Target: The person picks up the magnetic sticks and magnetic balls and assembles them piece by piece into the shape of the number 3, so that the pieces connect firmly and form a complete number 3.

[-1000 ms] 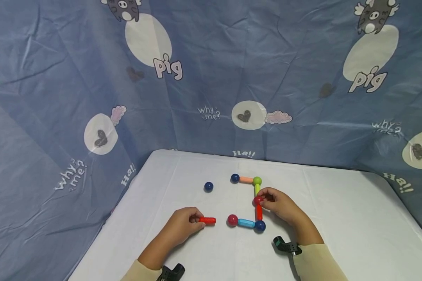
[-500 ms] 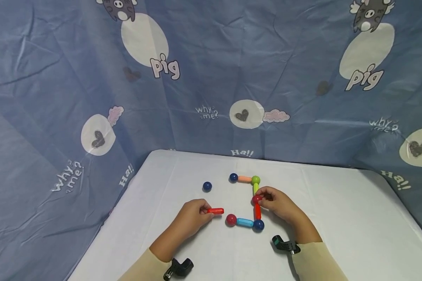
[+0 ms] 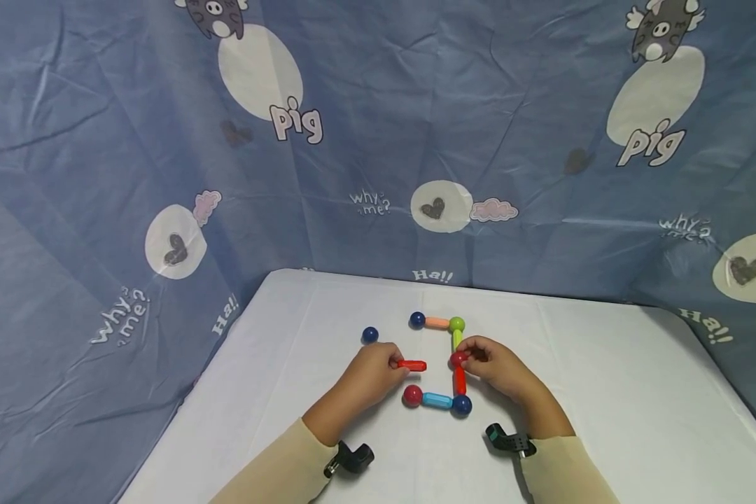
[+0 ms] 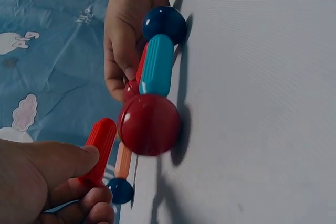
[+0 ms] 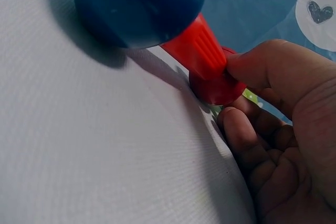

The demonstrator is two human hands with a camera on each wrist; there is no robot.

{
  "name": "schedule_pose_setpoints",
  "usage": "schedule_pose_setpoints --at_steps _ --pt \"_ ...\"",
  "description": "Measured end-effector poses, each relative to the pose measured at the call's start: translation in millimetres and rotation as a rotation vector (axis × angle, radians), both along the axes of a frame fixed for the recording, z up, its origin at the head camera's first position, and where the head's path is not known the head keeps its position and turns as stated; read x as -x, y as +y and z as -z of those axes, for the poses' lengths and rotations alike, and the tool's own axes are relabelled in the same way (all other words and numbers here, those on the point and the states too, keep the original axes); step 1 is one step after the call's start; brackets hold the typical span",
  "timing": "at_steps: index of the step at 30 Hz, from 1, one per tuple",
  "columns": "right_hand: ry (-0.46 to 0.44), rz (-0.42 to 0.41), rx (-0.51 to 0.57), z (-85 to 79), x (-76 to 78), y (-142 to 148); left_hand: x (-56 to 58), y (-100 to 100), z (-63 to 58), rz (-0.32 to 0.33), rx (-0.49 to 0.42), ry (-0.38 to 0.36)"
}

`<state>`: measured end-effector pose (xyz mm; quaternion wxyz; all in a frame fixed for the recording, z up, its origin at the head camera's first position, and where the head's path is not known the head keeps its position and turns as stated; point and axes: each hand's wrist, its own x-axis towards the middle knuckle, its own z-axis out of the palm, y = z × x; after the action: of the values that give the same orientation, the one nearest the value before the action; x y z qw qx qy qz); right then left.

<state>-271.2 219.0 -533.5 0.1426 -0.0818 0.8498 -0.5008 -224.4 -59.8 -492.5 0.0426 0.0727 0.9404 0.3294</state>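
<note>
Between thumb and fingers my left hand (image 3: 374, 371) pinches a loose red magnetic rod (image 3: 412, 365), its free end pointing right. My right hand (image 3: 500, 367) grips the red ball (image 3: 458, 358) midway along a joined chain of balls and rods. From that ball a yellow-green rod (image 3: 457, 339) runs back to a green ball (image 3: 456, 324), then an orange rod (image 3: 437, 323) and a dark blue ball (image 3: 418, 320). Toward the front, a second red rod (image 3: 460, 380) meets a blue ball (image 3: 462, 405); a light blue rod (image 3: 437, 400) links it to another red ball (image 3: 412, 395).
A single dark blue ball (image 3: 369, 334) lies behind my left hand, apart from the chain. The white-covered table (image 3: 636, 392) extends to both sides. A blue printed cloth (image 3: 365, 140) hangs along the table's back and left.
My left hand has carried the loose red rod right and away from me, closer to the held red ball. My right hand stays in place on that ball.
</note>
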Motion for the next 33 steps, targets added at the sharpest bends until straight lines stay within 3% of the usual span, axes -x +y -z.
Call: schedule_pose_setpoints --at_steps 12,19,33 --pt "0.019 -0.016 0.029 2.7 1.4 0.5 23.5 25.7 0.0 -0.014 0.064 -0.018" --pt "0.024 0.004 0.019 3.5 3.1 -0.6 26.2 33.2 2.0 -0.003 0.050 -0.055" --pt "0.009 0.017 0.038 1.3 -0.6 -1.8 30.3 45.4 0.3 -0.018 0.084 -0.045"
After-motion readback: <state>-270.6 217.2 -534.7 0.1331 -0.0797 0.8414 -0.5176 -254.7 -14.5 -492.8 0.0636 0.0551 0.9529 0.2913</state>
